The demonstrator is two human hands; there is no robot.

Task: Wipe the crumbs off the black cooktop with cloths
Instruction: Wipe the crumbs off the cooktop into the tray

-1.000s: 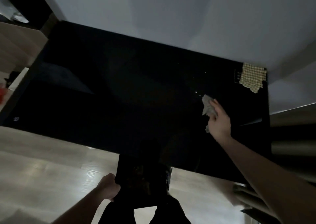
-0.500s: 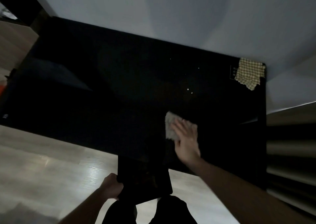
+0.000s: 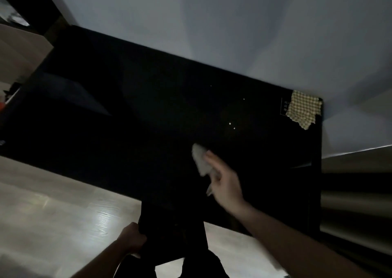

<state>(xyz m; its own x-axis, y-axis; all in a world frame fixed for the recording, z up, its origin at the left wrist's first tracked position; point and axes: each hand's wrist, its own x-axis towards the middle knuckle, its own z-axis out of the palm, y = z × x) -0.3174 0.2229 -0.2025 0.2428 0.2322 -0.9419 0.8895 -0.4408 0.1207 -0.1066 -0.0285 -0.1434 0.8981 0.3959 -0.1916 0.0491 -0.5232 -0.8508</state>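
Right hand (image 3: 226, 180) was on the black cooktop (image 3: 127, 116), toward the front edge, right of centre. Fingers curled over a pale grey cloth (image 3: 200, 161), bunched under fingers and palm, one tail sticking out toward the front edge. Bunching likely gave a thicker pad to push with than a flat sheet. Hand was motion-blurred, so exact finger layout was hard to read.

Left hand (image 3: 132, 238) was below the front edge, gripping the side of a dark flat tray (image 3: 171, 233) held against the edge. Judgement: it was placed there as a catcher, so crumbs swept forward would drop into it and not on the floor.

Crumbs (image 3: 232, 126): two pale specks near each other, just beyond the cloth toward the back edge; two fainter specks further back. None touched the cloth, so they're not yet cleared.

Second cloth, yellow checked (image 3: 303, 110), lay at the back right corner, overhanging the right edge slightly, well apart from both hands. Probably parked as a spare.
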